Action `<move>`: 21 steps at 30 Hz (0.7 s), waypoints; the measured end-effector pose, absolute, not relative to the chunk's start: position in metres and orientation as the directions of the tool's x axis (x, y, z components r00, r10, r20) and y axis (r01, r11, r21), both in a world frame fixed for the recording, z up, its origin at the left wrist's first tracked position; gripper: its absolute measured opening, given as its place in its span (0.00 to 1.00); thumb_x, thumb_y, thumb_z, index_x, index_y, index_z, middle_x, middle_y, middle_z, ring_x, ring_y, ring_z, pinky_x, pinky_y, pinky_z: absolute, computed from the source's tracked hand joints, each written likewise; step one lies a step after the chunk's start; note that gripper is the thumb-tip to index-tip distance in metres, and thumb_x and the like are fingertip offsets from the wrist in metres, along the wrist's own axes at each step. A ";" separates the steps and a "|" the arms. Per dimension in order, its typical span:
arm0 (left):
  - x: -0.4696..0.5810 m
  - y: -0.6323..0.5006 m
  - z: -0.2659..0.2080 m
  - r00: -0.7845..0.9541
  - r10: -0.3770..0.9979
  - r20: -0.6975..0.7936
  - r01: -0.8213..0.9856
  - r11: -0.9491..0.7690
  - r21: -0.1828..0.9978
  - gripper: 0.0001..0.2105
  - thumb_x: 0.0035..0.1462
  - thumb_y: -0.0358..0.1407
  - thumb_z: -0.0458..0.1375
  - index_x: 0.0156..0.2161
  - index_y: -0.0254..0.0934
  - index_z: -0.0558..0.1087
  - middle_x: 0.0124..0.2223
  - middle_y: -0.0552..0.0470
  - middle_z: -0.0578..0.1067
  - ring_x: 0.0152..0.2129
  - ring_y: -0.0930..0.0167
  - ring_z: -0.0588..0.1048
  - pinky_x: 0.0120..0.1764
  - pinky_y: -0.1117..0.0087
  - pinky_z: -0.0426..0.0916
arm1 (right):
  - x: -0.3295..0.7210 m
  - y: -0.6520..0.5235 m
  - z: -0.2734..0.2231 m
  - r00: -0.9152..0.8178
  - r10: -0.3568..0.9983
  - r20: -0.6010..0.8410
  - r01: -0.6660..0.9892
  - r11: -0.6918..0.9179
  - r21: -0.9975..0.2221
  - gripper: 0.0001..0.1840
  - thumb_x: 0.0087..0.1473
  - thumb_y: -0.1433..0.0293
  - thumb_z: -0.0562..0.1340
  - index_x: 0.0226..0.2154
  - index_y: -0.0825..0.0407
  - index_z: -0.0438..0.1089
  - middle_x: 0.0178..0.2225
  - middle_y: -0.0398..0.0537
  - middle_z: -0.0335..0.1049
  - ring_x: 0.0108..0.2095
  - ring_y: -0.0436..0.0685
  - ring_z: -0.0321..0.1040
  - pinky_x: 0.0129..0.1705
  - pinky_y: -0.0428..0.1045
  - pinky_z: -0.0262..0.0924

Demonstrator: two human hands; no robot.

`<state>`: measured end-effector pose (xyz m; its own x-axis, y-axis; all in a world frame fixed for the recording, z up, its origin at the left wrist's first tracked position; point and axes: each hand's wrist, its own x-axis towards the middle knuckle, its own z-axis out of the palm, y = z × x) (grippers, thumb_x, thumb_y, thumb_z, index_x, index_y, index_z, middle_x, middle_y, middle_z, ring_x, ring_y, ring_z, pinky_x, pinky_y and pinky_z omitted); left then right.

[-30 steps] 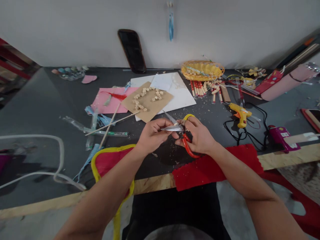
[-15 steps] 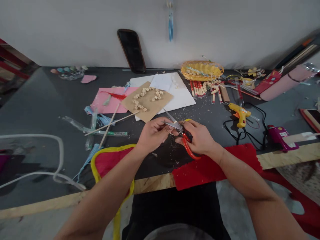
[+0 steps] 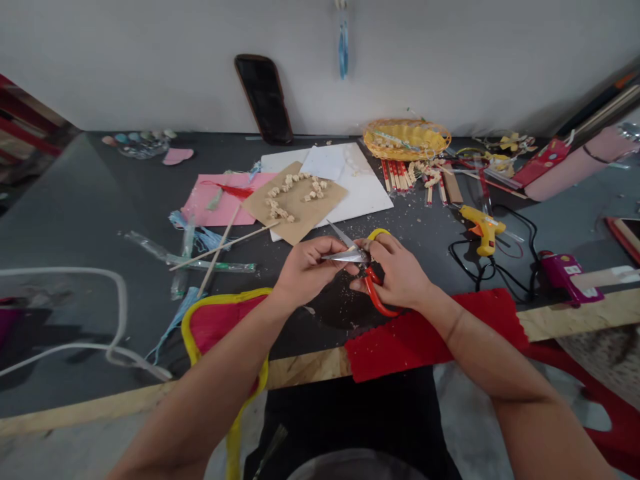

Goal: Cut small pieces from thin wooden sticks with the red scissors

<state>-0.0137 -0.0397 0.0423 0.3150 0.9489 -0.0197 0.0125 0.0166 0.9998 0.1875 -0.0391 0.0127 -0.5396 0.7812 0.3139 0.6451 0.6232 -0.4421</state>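
Note:
My right hand (image 3: 403, 272) is wrapped round the handles of a pair of scissors (image 3: 379, 297), one loop red and one yellow. The blades are spread apart and point left, toward my left hand (image 3: 307, 272). My left fingers are pinched together beside the lower blade. A small pale bit shows between the blades at my fingertips, too small to name. Just beyond the hands, a brown paper square (image 3: 295, 230) bears a curved row of small beige clusters (image 3: 274, 203). Fine pale crumbs are scattered on the dark table below the scissors.
A yellow hot glue gun (image 3: 483, 229) with a black cord lies to the right. Behind are a yellow basket (image 3: 407, 140) and a leaning phone (image 3: 264, 100). Thin sticks (image 3: 215, 257) and blue tassels (image 3: 183, 313) lie left. A red cloth (image 3: 435, 333) covers part of the front edge.
The scissors have turned slightly in my right hand, so more of the yellow loop shows and the lower blade lies flatter. A thin dark sliver now shows over my lap.

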 end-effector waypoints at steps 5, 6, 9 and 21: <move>-0.013 -0.039 0.041 0.339 0.934 -0.111 -0.067 0.141 0.988 0.07 0.47 0.36 0.65 0.28 0.33 0.74 0.24 0.50 0.77 0.11 0.82 0.56 0.16 0.76 0.48 | 0.187 -0.041 0.013 -0.543 0.776 0.320 0.642 0.630 -0.437 0.36 0.54 0.46 0.58 0.54 0.55 0.63 0.44 0.59 0.66 0.47 0.65 0.65 0.52 0.60 0.64; -0.012 -0.039 0.041 0.339 0.934 -0.115 -0.079 0.150 0.986 0.08 0.46 0.36 0.65 0.28 0.33 0.73 0.24 0.50 0.77 0.11 0.82 0.56 0.16 0.76 0.48 | 0.186 -0.042 0.013 -0.540 0.779 0.320 0.648 0.627 -0.433 0.36 0.55 0.45 0.57 0.54 0.56 0.64 0.44 0.59 0.67 0.47 0.65 0.65 0.51 0.60 0.64; -0.011 -0.040 0.042 0.331 0.937 -0.111 -0.107 0.155 0.982 0.09 0.47 0.37 0.66 0.27 0.33 0.73 0.24 0.50 0.77 0.11 0.82 0.56 0.15 0.76 0.47 | 0.185 -0.045 0.016 -0.530 0.789 0.310 0.670 0.614 -0.417 0.35 0.56 0.45 0.56 0.53 0.56 0.64 0.44 0.60 0.68 0.46 0.65 0.67 0.49 0.60 0.65; -0.014 -0.041 0.041 0.335 0.941 0.059 -0.009 -0.060 0.998 0.11 0.53 0.42 0.63 0.28 0.35 0.75 0.22 0.51 0.75 0.14 0.79 0.61 0.17 0.75 0.54 | 0.189 -0.045 0.027 -0.579 0.771 0.267 0.540 0.607 -0.583 0.30 0.56 0.46 0.56 0.46 0.55 0.65 0.41 0.58 0.70 0.41 0.62 0.68 0.43 0.56 0.66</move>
<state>-0.0138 -0.0410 0.0412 0.3345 0.9405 0.0593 -0.0094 -0.0596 0.9982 0.1886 -0.0450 0.0274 -0.5787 0.7707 0.2667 0.5398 0.6071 -0.5832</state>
